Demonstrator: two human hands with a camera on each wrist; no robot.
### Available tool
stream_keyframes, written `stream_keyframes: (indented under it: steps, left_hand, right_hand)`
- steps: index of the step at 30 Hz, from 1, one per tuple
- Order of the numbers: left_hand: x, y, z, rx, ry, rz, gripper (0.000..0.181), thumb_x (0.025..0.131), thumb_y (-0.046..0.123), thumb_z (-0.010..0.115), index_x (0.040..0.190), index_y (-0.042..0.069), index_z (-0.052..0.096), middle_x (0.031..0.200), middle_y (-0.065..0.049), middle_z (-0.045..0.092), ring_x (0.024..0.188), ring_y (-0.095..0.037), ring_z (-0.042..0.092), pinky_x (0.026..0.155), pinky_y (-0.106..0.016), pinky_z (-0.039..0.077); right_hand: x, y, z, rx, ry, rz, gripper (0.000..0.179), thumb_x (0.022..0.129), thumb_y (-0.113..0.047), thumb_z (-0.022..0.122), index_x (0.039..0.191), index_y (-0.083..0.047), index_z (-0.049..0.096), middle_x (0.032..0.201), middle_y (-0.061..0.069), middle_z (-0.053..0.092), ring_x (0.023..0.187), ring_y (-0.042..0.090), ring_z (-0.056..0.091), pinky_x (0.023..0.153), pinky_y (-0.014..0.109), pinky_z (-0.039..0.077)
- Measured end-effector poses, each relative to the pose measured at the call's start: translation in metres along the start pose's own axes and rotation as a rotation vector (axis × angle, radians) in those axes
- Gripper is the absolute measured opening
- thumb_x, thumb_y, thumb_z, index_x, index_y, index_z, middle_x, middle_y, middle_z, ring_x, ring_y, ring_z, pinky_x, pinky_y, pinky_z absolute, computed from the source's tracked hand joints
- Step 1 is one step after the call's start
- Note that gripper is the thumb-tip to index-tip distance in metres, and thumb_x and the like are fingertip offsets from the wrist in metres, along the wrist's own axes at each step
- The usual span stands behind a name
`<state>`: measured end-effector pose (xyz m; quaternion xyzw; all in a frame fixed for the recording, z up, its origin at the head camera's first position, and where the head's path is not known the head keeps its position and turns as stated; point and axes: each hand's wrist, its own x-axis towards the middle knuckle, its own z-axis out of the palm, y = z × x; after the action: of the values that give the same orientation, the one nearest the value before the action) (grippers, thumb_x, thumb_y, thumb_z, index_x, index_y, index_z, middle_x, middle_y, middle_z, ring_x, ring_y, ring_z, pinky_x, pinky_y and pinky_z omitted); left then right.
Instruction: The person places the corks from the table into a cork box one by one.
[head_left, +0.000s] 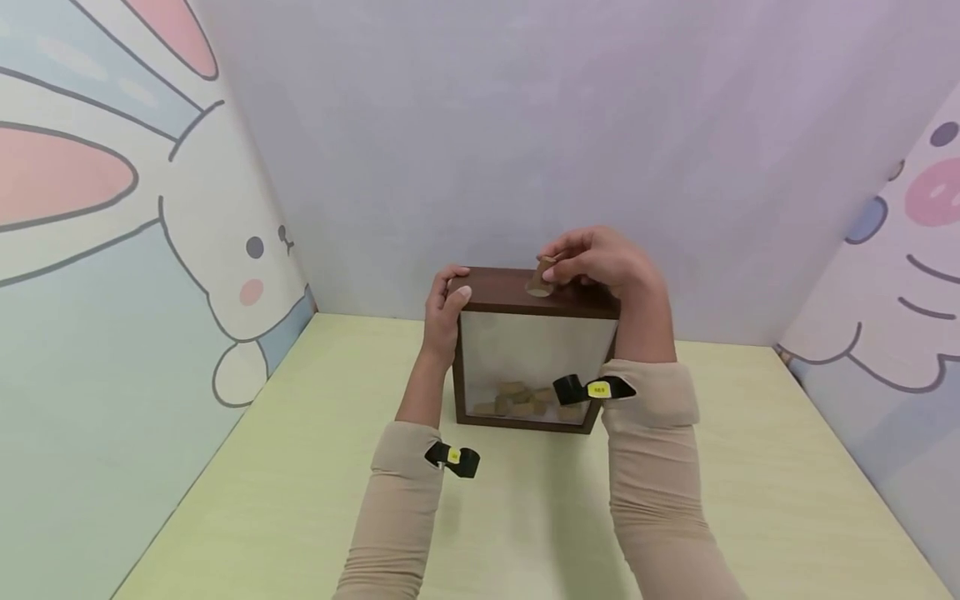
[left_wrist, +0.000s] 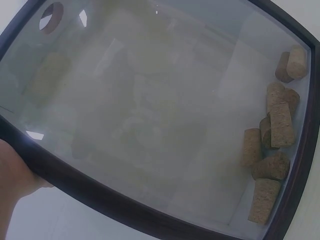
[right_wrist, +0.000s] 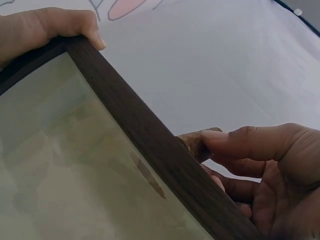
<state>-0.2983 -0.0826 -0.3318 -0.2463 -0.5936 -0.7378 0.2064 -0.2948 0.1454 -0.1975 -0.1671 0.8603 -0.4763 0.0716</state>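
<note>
A dark wooden box (head_left: 536, 367) with a clear front stands upright on the table, a round hole (head_left: 538, 291) in its top. Several corks (left_wrist: 281, 125) lie inside along the bottom. My right hand (head_left: 600, 258) pinches a cork (head_left: 542, 273) between thumb and fingers, holding it at the hole; in the right wrist view this cork (right_wrist: 195, 143) shows just behind the top edge. With its thumb on top, my left hand (head_left: 444, 310) grips the box's upper left corner; the right wrist view shows that hand (right_wrist: 55, 27) there too.
The pale yellow-green table (head_left: 300, 483) spreads around the box. Behind it rises a plain light wall (head_left: 480, 133). Side panels carry a cartoon rabbit (head_left: 225, 233) at left and a pink-nosed cartoon animal (head_left: 885, 250) at right.
</note>
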Motion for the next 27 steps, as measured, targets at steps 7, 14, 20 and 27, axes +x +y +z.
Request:
stream_keyframes:
  steps: [7,14,20,27]
  left_hand:
    - [0.002,0.001,0.0,-0.023,-0.004,0.002,0.049,0.084,0.028,0.049,0.121,-0.004,0.044,0.134,-0.014,0.036,0.111,-0.015,0.034,0.089,-0.033,0.027]
    - [-0.001,0.0,-0.001,-0.037,-0.016,0.001,0.047,0.086,0.021,0.046,0.124,-0.006,0.041,0.137,-0.023,0.03,0.113,-0.017,0.032,0.09,-0.035,0.025]
    - [-0.001,0.004,0.0,-0.017,-0.011,-0.003,0.048,0.085,0.026,0.048,0.122,-0.005,0.042,0.136,-0.021,0.032,0.11,-0.015,0.033,0.089,-0.034,0.026]
    - [-0.007,0.029,0.007,-0.016,-0.022,-0.012,0.046,0.086,0.016,0.044,0.121,-0.012,0.038,0.134,-0.027,0.029,0.11,-0.012,0.033,0.089,-0.032,0.026]
  right_hand:
    - [0.006,-0.005,0.001,-0.085,-0.039,0.041,0.031,0.081,-0.009,0.07,0.111,-0.004,0.065,0.086,0.007,0.065,0.075,0.023,0.056,0.06,0.032,0.04]
    - [0.007,-0.006,0.005,-0.067,-0.057,0.062,0.031,0.082,-0.007,0.068,0.113,-0.003,0.063,0.09,0.009,0.066,0.076,0.025,0.056,0.063,0.034,0.042]
    - [-0.009,-0.009,0.003,-0.111,-0.032,0.033,0.031,0.084,-0.01,0.065,0.115,-0.006,0.063,0.086,0.011,0.065,0.077,0.025,0.054,0.065,0.034,0.04]
    - [-0.051,-0.002,0.004,-0.206,0.019,-0.174,0.031,0.089,-0.018,0.063,0.116,-0.004,0.063,0.085,0.01,0.064,0.08,0.021,0.056,0.069,0.034,0.043]
